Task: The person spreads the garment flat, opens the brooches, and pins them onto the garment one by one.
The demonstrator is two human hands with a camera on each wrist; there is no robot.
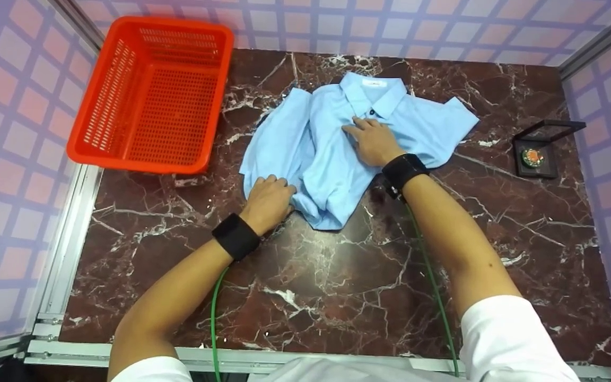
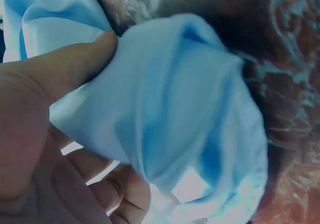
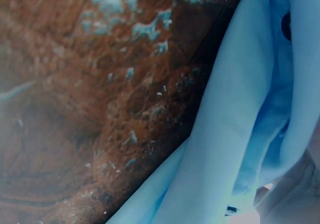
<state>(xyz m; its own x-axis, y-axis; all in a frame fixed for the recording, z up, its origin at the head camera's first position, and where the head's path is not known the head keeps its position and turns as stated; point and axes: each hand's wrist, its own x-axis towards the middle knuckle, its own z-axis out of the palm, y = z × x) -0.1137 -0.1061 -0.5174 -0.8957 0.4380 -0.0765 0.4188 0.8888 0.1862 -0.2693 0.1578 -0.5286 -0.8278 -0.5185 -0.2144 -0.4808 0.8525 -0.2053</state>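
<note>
A light blue button-up shirt lies on the marble-patterned table, collar toward the back wall, its left part folded and its lower part bunched. My left hand grips the lower left of the shirt; in the left wrist view the thumb lies over the cloth with fingers curled underneath. My right hand rests on the shirt's chest just below the collar and a dark button, fingers mostly extended. Blue folds hide most of that hand in the right wrist view.
A red plastic basket stands at the back left. On the right is a small black case, lid raised, with a round green-and-orange item inside. Green cables trail from both wristbands. Checkered walls enclose the table's back and sides.
</note>
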